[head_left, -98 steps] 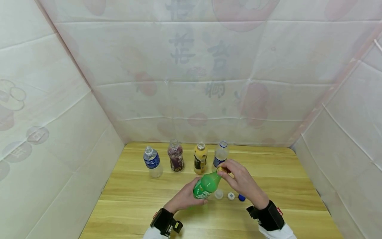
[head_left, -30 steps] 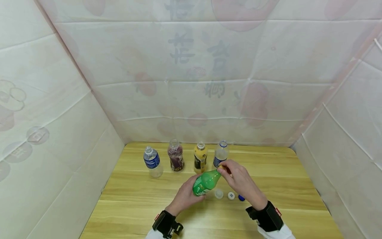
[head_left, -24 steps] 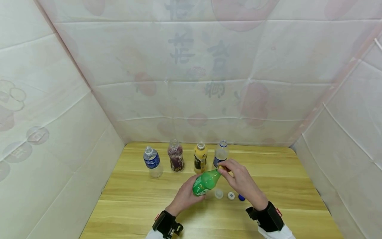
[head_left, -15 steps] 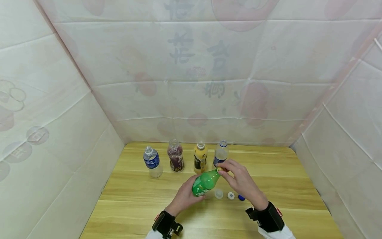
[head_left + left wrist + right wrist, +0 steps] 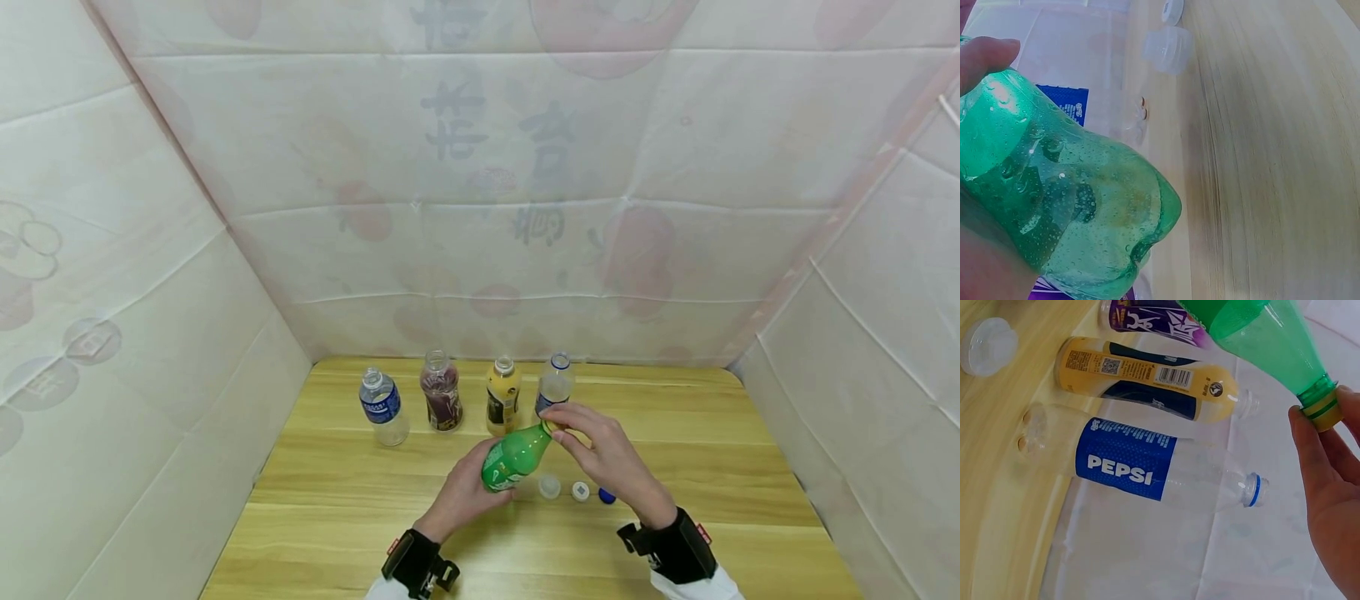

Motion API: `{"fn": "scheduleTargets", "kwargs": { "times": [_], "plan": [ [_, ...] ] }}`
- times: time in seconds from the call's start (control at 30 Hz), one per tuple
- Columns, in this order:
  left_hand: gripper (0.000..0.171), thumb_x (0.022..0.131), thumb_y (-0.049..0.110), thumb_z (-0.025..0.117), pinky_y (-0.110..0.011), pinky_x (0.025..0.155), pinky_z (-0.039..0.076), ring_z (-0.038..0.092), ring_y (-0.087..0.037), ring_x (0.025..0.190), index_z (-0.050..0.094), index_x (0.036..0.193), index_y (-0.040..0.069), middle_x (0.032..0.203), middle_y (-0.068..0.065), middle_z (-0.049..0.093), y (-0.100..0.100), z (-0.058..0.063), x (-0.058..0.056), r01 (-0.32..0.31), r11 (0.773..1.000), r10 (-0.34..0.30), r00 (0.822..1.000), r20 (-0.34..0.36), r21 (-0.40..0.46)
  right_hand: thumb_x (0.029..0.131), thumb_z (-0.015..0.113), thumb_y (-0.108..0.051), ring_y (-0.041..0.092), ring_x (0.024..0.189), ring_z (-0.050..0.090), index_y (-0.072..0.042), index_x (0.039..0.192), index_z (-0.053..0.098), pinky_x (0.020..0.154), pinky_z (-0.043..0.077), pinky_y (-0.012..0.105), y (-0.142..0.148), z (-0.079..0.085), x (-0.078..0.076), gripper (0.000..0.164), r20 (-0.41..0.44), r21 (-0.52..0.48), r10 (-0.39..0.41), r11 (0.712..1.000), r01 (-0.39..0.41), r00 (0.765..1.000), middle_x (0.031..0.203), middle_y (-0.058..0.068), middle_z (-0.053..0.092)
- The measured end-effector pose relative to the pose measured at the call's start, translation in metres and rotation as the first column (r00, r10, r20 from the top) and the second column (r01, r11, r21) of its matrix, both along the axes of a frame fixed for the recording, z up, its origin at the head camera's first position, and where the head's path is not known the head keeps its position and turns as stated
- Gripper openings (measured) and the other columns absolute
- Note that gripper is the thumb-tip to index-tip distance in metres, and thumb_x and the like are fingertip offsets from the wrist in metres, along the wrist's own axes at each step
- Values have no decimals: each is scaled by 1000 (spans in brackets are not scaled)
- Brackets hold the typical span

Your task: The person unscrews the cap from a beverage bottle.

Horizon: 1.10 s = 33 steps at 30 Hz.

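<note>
My left hand [image 5: 468,485] grips the body of a green plastic soda bottle [image 5: 517,458], held tilted with its neck up to the right. The bottle's lower end, beaded with droplets, fills much of the left wrist view. At the neck, my right hand [image 5: 603,446] pinches the yellow cap [image 5: 1324,417] between thumb and fingers. In the right wrist view the cap sits on the mouth of the bottle, with a green ring below it. Part of the bottle's label is covered by the left hand.
Uncapped bottles stand in a row behind: a clear one with a blue label [image 5: 382,408], a purple-labelled one [image 5: 442,396], a yellow one [image 5: 502,396] and a Pepsi bottle [image 5: 1125,459]. A translucent cap [image 5: 549,487], a white cap [image 5: 581,492] and a blue cap [image 5: 607,496] lie on the wooden table [image 5: 337,533].
The green bottle and left hand have shifted slightly left and up. My right fingers have changed their hold on the yellow cap, drifting a little left with the neck.
</note>
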<state>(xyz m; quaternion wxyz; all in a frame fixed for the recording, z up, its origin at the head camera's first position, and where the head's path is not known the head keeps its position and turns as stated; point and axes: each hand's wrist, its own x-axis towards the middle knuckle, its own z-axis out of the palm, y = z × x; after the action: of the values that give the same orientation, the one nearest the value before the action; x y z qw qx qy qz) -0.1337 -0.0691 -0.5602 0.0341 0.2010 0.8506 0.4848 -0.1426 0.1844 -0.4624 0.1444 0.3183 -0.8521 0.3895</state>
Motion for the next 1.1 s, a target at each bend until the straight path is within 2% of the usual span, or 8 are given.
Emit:
{"fn": "scheduleTargets", "kwargs": {
  "times": [0.2,0.27,0.33,0.43,0.6,0.7,0.83,1.1],
  "plan": [
    [78,78,13,89,-47,99,53,62,-24,116,51,146,9,131,-5,63,0,-1,0,-18,1000,17,1000,-20,-20,98,70,-2,34,122,64,-1,140,60,96,57,48,2,-1,1,44,147,-76,37,997,-26,988,137,16,64],
    [79,78,14,89,-48,100,53,62,-25,117,50,147,9,132,-6,63,0,-2,0,-23,999,22,999,-38,-39,99,70,-7,37,126,61,1,148,51,99,54,50,2,-2,1,53,191,-91,22,996,-5,981,143,20,59],
    [80,78,14,89,-50,101,52,62,-26,118,49,147,8,133,-7,62,0,-2,0,-29,998,25,998,-62,-60,99,71,-14,40,130,58,1,153,44,102,52,52,2,-4,2,61,211,-82,-26,996,45,977,149,21,53],
    [80,78,14,90,-51,102,52,62,-26,118,49,146,7,133,-8,62,0,-3,0,-37,995,28,995,-99,-89,102,68,-25,39,130,57,-2,155,42,101,52,57,0,-8,2,64,187,-26,-148,987,156,971,148,20,54],
    [80,77,13,91,-50,101,53,62,-26,117,50,145,8,131,-9,63,0,-2,0,-39,993,25,992,-121,-114,108,57,-29,27,110,66,0,143,57,88,56,51,-6,-12,3,45,85,41,-299,954,296,950,122,15,67],
    [81,76,13,91,-49,101,53,63,-26,116,49,145,8,131,-8,64,0,-2,0,-38,992,23,992,-125,-121,107,58,-28,19,97,67,0,131,66,81,58,43,-9,-12,4,38,60,49,-317,948,315,946,111,8,69],
    [81,76,13,91,-48,100,54,63,-25,115,49,145,7,130,-8,64,0,-2,1,-40,992,23,991,-134,-124,104,64,-30,13,93,66,-3,122,70,77,59,37,-11,-12,5,34,70,43,-325,946,323,943,105,2,69],
    [81,76,12,92,-47,99,54,63,-25,114,50,145,7,129,-8,64,0,-3,1,-38,991,19,989,-150,-129,99,71,-30,11,88,65,-4,114,73,74,59,37,-15,-13,7,30,56,31,-343,939,341,938,99,0,69]
  ]
}}
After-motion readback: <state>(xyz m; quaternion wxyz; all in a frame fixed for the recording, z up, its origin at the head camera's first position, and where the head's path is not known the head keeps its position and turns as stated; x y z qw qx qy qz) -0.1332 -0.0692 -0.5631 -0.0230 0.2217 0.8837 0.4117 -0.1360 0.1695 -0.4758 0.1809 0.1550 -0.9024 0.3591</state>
